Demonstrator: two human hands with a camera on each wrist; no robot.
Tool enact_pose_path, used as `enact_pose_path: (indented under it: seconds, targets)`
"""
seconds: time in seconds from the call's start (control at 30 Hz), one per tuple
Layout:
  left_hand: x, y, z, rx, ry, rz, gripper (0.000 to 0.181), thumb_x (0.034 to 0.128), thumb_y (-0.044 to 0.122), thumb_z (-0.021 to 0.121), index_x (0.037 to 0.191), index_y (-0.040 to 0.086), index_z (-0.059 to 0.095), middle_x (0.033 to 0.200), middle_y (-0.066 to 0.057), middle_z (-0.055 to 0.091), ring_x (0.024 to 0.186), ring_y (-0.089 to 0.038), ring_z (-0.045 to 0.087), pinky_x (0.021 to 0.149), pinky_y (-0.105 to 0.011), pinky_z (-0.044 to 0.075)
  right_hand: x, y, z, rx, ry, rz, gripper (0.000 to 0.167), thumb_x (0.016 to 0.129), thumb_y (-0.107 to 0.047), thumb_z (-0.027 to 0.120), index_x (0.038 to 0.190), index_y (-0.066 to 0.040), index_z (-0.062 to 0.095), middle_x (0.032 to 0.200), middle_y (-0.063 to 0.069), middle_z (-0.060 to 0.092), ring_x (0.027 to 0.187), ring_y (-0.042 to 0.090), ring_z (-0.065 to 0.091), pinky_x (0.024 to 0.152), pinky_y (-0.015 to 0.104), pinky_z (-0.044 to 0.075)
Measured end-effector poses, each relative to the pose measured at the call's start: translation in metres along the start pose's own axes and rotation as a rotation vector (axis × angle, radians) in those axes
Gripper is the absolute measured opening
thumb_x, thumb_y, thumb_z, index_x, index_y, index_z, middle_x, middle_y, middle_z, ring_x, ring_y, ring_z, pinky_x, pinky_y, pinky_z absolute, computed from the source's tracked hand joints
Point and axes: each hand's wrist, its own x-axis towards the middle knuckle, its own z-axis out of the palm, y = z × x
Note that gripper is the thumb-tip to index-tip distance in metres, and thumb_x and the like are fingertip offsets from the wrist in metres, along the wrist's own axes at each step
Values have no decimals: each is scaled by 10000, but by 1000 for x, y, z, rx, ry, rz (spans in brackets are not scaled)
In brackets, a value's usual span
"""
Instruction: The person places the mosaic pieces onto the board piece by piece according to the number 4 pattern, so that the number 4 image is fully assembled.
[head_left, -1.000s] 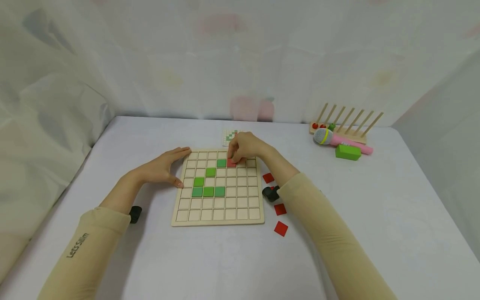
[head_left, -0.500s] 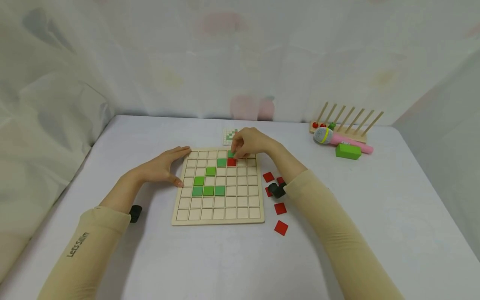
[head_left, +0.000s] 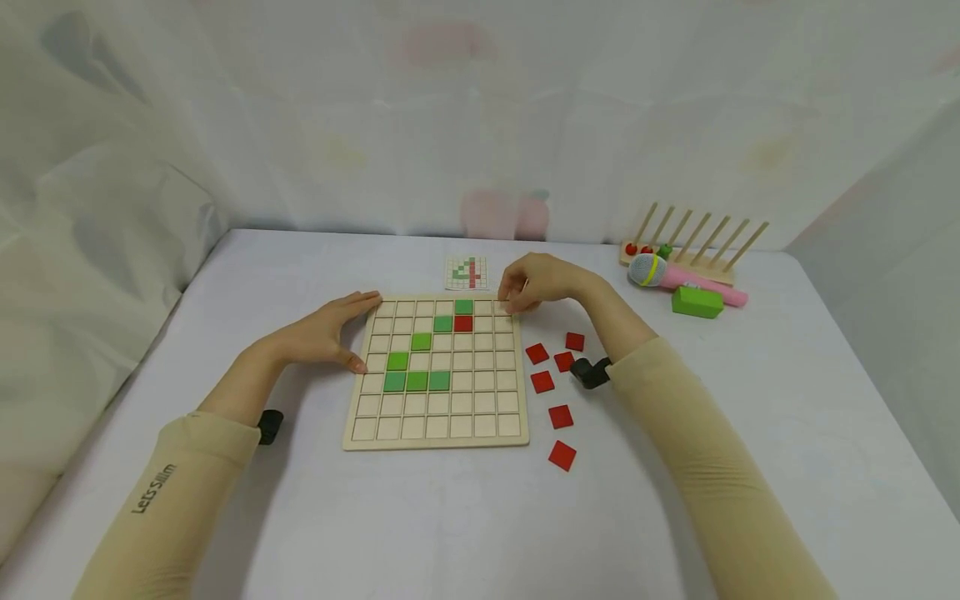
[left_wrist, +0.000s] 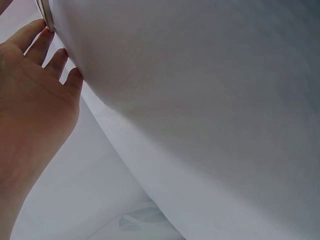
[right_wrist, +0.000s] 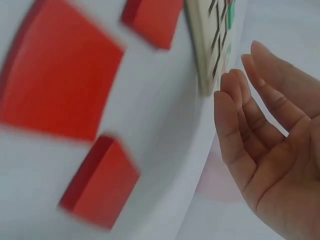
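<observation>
The wooden grid board (head_left: 435,444) holds several green tiles (head_left: 417,382) in a stepped shape and one red tile (head_left: 463,323) under the topmost green one. My left hand (head_left: 318,335) rests on the board's left edge, thumb and fingers spread; the left wrist view shows that hand (left_wrist: 37,100) with its fingertips at the edge. Above the board's top right corner is my right hand (head_left: 542,279), fingers loosely bent. In the right wrist view the same hand (right_wrist: 280,145) holds nothing. Loose red tiles (head_left: 560,417) lie right of the board.
Behind the board lies a small pattern card (head_left: 467,273). At the back right are a pegged wooden stand (head_left: 708,268), a pink toy microphone (head_left: 678,282) and a green block (head_left: 697,302). A white curtain (head_left: 337,125) hangs behind the table.
My right hand has moved right, off the red tile and then the green tile above it, uncovering the card and more red tiles. My left hand has stayed put.
</observation>
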Motion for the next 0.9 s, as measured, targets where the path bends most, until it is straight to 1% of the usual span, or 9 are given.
enact_pose_path:
  seconds: [0.17, 0.3, 0.47, 0.57, 0.7, 0.9]
  targets:
    - [0, -2, 0, 5, -1, -8, 1170, 659, 311, 897, 1582, 91, 212, 1679, -134, 131, 1557, -413, 18, 1226, -664, 57, -7, 16, -2, 2, -45, -2, 219, 847, -190, 738, 1054, -128, 705, 897, 27, 650, 800, 159, 614, 736, 263, 507]
    - [0, 0, 0, 5, 0, -14, 1168, 663, 308, 894, 1583, 93, 209, 1680, -130, 129, 1557, -411, 14, 1227, -662, 52, -14, 27, -2, 16, -62, -17, 230, 841, -181, 751, 1059, -127, 704, 939, 45, 671, 828, 163, 631, 762, 264, 507]
    - [0, -1, 0, 1, -4, -11, 1178, 659, 316, 895, 1585, 97, 200, 1683, -119, 124, 1560, -404, 11, 1227, -661, 54, -21, 37, -3, 43, -80, -33, 255, 837, -165, 754, 1079, -104, 701, 980, 77, 700, 872, 170, 646, 810, 266, 504]
    - [1, -1, 0, 2, -4, -11, 1183, 654, 314, 898, 1586, 100, 201, 1684, -110, 126, 1562, -396, 10, 1232, -655, 53, -24, 39, -2, 55, -100, -33, 253, 838, -157, 752, 1078, -96, 699, 988, 83, 705, 890, 175, 641, 833, 268, 505]
    - [1, -2, 0, 2, 0, -10, 1182, 651, 314, 898, 1584, 96, 207, 1682, -118, 130, 1560, -402, 13, 1231, -656, 52, -27, 38, 0, 78, -146, -32, 247, 832, -133, 751, 1069, -88, 699, 997, 84, 702, 910, 178, 628, 850, 264, 510]
    - [2, -1, 0, -2, 1, -13, 1175, 654, 322, 896, 1583, 101, 212, 1682, -121, 128, 1558, -409, 13, 1224, -669, 51, -29, 38, 6, 100, -205, -53, 276, 786, -118, 788, 1051, -98, 713, 977, 78, 654, 902, 176, 564, 805, 262, 487]
